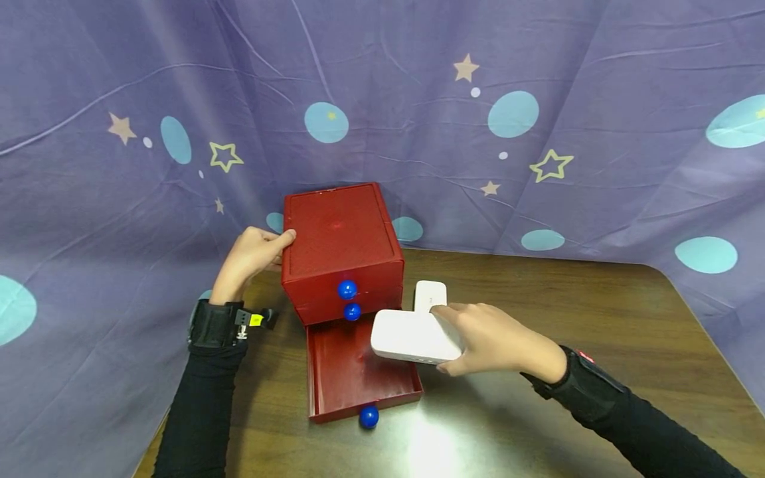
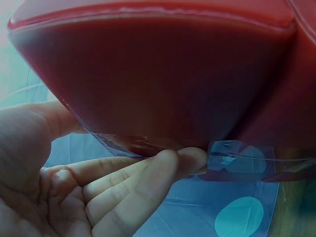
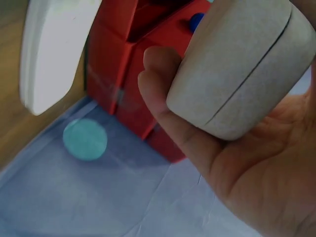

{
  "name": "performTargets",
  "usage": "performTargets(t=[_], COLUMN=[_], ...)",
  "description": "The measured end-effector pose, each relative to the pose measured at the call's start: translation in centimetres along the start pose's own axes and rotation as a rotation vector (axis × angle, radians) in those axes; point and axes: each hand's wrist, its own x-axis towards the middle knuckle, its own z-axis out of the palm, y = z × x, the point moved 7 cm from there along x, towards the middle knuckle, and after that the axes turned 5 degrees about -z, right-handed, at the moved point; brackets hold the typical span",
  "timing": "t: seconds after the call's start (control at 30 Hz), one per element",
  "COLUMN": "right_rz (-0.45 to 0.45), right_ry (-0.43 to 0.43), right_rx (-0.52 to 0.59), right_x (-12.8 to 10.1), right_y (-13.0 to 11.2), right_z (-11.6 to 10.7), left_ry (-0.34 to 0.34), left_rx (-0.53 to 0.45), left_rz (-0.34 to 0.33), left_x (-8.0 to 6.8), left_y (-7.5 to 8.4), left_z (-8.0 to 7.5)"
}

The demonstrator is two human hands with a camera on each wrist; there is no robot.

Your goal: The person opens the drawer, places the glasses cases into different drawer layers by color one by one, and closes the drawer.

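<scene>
A red drawer cabinet (image 1: pixel 340 229) with blue knobs stands on the table, its lowest drawer (image 1: pixel 335 372) pulled out. My left hand (image 1: pixel 254 255) grips its back left edge, thumb at the top rim. Seen from the left wrist, the fingers (image 2: pixel 133 192) press along the cabinet's edge (image 2: pixel 148 84), with the thumb partly hidden. My right hand (image 1: pixel 493 338) holds a white rounded block (image 1: pixel 412 335) over the open drawer's right side. A dark seam runs along this block (image 3: pixel 237 69) in the right wrist view. Just beyond it, a second white rounded piece (image 1: pixel 430 292) appears.
A wooden table (image 1: pixel 538 299) extends to the right of the cabinet. Behind it hangs a purple cloth (image 1: pixel 418 133) with stars and blue dots. The open drawer's blue knob (image 1: pixel 368 417) juts toward the table's near side.
</scene>
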Motion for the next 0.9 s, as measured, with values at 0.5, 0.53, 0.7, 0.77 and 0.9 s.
performTargets(t=[0.5, 0.53, 0.7, 0.77, 0.9], right_rz=[0.003, 0.013, 0.071, 0.1, 0.15], right_ry=[-0.098, -0.1, -0.108, -0.117, -0.128], right_rx=[0.028, 0.029, 0.024, 0.015, 0.008], right_x=[2.7, 2.8, 3.7, 4.2, 5.1], right_y=[-1.8, -1.8, -2.3, -2.4, -3.0], right_z=[3.7, 3.9, 4.6, 5.0, 5.7], left_ry=[-0.008, -0.008, -0.013, -0.015, -0.011], left_rx=[-0.021, -0.024, -0.041, -0.05, -0.053], left_rz=[-0.006, -0.007, -0.016, -0.02, -0.018], left_x=[-0.1, -0.1, -0.1, -0.1, -0.1], left_y=[0.0, 0.0, 0.0, 0.0, 0.0], left_z=[0.1, 0.1, 0.2, 0.2, 0.2])
